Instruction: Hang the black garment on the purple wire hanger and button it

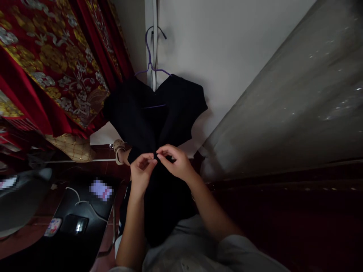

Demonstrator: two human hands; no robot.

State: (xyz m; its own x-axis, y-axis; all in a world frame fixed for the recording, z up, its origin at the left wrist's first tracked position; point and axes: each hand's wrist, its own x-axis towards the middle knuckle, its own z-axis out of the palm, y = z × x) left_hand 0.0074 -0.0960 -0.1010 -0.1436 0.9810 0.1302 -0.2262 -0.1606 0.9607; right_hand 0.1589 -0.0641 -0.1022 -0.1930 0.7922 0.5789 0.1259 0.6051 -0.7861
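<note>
- Two hands work at the front of one black shirt (181,109). Left hand (141,170): thumb and forefinger pinched on the shirt's front edge. Right hand (177,160): thumb and forefinger pinched on the same spot, tips almost meeting the left ones. Whether a button lies between them cannot be told; the cloth is too dark.
- Position of shirt: directly before the fingers, its neck and shoulders beyond them, its lower part falling below. It hangs from a purple hanger (151,67), farther out than the fingertips, against the wall (227,45).
- Handling (judged): light, soft, limp. Low risk of breakage; the cloth should fold and swing freely, since only the hanger supports it.
- Hold points (judged): grip the front edges close to the join, one per hand. Use fingertips only. Avoid hard downward pulls, which could slip the shoulders off the hanger.
- Surroundings: red embroidered cloth (62,68) left of the fingers and farther out; grey sheet (283,105) to their right; black bench (82,243) low on their left, carrying a phone (75,224).
</note>
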